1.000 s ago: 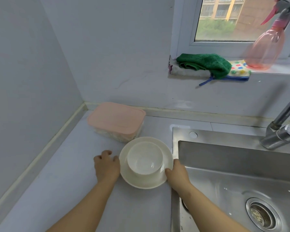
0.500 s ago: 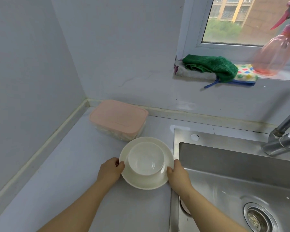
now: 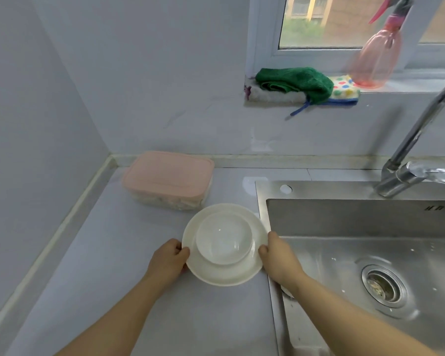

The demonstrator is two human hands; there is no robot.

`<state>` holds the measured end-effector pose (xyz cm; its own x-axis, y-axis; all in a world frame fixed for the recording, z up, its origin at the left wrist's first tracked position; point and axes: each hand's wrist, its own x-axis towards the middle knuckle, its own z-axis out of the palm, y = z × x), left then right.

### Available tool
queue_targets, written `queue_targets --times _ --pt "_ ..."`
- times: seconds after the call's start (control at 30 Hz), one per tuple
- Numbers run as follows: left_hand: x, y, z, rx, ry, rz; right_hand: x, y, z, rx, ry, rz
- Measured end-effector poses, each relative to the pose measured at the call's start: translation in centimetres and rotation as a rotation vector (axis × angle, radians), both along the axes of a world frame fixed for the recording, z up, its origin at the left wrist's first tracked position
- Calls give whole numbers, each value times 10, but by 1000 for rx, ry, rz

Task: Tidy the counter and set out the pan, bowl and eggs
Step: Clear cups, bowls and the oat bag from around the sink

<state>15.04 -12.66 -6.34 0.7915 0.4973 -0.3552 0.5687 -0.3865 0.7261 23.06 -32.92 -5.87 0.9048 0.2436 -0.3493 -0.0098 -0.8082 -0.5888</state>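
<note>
Landmark: one steel sink (image 3: pixel 344 217), set into the pale counter (image 3: pixel 100 278); every place below is given from this sink.
Hands: two bare hands, both grasping the same plate.
Left hand (image 3: pixel 168 260): left of the sink, fingers curled round the plate's left edge, thumb on top of the rim.
Right hand (image 3: pixel 280 260): over the sink's left rim, thumb on the plate's right edge, fingers tucked beneath it.
Plate (image 3: pixel 224 277): one, round and cream-white, just left of the sink, its right edge touching or overlapping the sink's rim; I cannot tell whether it rests on the counter or is slightly raised.
Bowl (image 3: pixel 224 238): one, white, upright in the middle of the plate, just left of the sink.
Container (image 3: pixel 168 176): one clear box with a pink lid, left of the sink and farther back, near the wall corner; its contents are too blurred to name.
Faucet (image 3: pixel 409 155): one, chrome, at the sink's back right.
Drain (image 3: pixel 384 285): one, in the sink's floor.
Cloths: three on the window sill above and behind the sink: one green cloth (image 3: pixel 293 80), one white fluffy cloth (image 3: pixel 267 96) under it, one spotted cloth (image 3: pixel 344 89) beside them.
Spray bottle (image 3: pixel 375 60): one, pink, upright on that sill, just right of the cloths.
</note>
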Motion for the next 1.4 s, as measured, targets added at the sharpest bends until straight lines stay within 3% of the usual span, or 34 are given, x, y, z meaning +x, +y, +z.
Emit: queue_targets --times 0.27,0.43,0.8,1.1,1.4 --pt "-3 -11 28 63 -112 -146 -37 -22 31 230 -17 -257" --pt "-1 -34 61 74 -140 -430 -70 -57 55 363 -12 -456" --pt "-27 -206 97 -78 -263 -873 -215 -191 87 448 -176 -1064" --pt "-152 -406 93 -228 -282 -1179 -400 -321 86 503 -327 -1532" --pt "-316 -586 84 -359 -206 -1422 -589 -434 98 447 -428 -1853"
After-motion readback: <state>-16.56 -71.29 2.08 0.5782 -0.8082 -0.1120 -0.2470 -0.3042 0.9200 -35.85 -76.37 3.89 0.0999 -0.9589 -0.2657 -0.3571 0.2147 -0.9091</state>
